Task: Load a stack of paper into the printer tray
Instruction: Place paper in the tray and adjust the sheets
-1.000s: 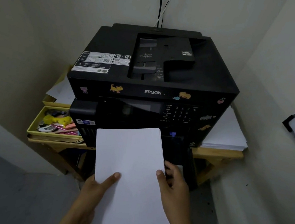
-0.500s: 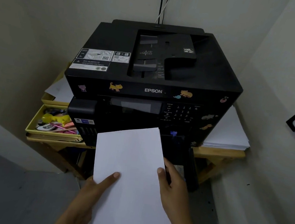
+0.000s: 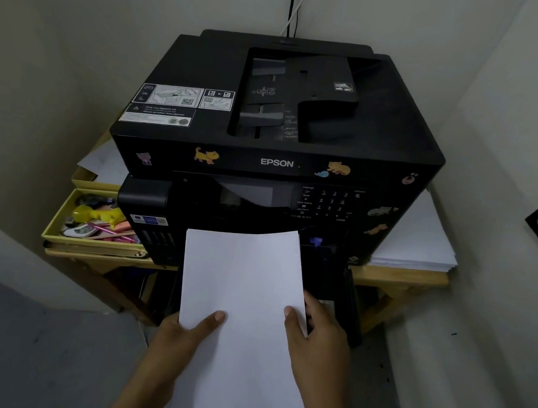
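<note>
Two hands: both grip one stack of paper [image 3: 242, 307] in front of the printer [image 3: 277, 156].
Left hand [image 3: 180, 336]: thumb lies on top of the sheets near their left edge; the fingers go under the stack and are hidden.
Right hand [image 3: 317, 342]: thumb presses on top at the right edge; fingers curl round that edge and underneath.
Stack of paper: white, plain, held lengthwise with its far end pointing at the lower front of the printer, just below the control panel [image 3: 323, 204]; its near end runs out of view at the bottom.
Printer: black, marked EPSON, with small animal stickers along the front; it stands on a wooden table [image 3: 399, 277].
Printer tray: dark parts show to the right of the sheets, but I cannot tell its outline.
Left of printer: yellow tray [image 3: 60, 229] with pens and small items.
Right of printer: pile of white sheets [image 3: 420, 246] lying on the table.
Behind: two cables [image 3: 296, 0] run up the wall.
</note>
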`<state>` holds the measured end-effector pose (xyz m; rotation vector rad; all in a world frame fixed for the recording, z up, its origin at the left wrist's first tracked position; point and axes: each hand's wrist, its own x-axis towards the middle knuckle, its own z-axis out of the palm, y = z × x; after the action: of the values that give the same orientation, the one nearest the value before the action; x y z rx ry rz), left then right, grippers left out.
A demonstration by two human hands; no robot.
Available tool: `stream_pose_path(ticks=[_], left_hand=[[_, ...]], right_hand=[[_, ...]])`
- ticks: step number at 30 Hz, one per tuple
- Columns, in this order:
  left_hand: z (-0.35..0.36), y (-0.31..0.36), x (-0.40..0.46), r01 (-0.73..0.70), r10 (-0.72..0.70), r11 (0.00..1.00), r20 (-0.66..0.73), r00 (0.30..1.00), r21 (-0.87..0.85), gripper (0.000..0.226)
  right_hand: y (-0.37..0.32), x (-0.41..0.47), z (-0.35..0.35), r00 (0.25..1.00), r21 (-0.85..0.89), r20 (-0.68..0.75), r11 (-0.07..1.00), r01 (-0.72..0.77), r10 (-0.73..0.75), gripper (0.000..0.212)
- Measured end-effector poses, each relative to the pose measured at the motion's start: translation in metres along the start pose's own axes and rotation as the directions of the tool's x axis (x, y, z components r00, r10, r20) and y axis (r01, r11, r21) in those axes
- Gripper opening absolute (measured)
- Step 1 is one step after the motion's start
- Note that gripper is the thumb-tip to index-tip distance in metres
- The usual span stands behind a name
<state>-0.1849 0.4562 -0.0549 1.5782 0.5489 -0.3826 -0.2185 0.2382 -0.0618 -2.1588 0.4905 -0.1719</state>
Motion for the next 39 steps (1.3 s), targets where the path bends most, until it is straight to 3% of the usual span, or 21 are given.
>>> stream_pose_path(ticks=[10,14,19,23,25,29,34,39], left_hand=[[0.005,0.001,-0.002,-0.005,0.004,1.0,-0.044,0.999,-0.011,0.052],[0.006,0.002,-0.004,-0.001,-0.001,0.999,-0.043,0.999,-0.036,0.045],[0.006,0.005,-0.007,-0.003,0.002,0.998,-0.012,1.0,-0.065,0.025],[0.005,0.006,-0.007,-0.004,0.004,0.999,-0.012,1.0,-0.045,0.026],[0.005,0.005,-0.008,0.002,-0.003,0.999,-0.015,1.0,-0.043,0.03],[0.007,0.004,-0.01,0.022,-0.023,0.998,-0.019,1.0,-0.053,0.04],[0.009,0.006,-0.013,0.031,-0.031,0.997,-0.006,0.999,-0.076,0.032],[0.009,0.008,-0.014,0.022,-0.023,0.997,-0.005,1.0,-0.068,0.032]], right_hand=[[-0.004,0.0,0.003,0.96,-0.281,-0.169,0.945,0.169,-0.222,0.054],[-0.005,0.0,0.006,0.971,-0.205,-0.147,0.966,0.159,-0.191,0.049],[-0.009,0.003,0.002,1.0,0.067,0.014,0.998,0.019,-0.02,0.04],[-0.009,0.008,-0.006,0.987,0.308,0.16,0.949,-0.07,0.021,0.03],[-0.003,0.011,-0.007,0.985,0.293,0.173,0.954,-0.063,0.012,0.028],[0.003,0.012,-0.002,0.995,0.141,0.095,0.99,-0.024,0.01,0.043],[0.001,0.01,0.0,0.997,0.223,0.013,0.973,0.066,-0.07,0.024],[0.005,0.011,0.002,0.998,0.259,0.061,0.965,-0.038,0.023,0.03]])
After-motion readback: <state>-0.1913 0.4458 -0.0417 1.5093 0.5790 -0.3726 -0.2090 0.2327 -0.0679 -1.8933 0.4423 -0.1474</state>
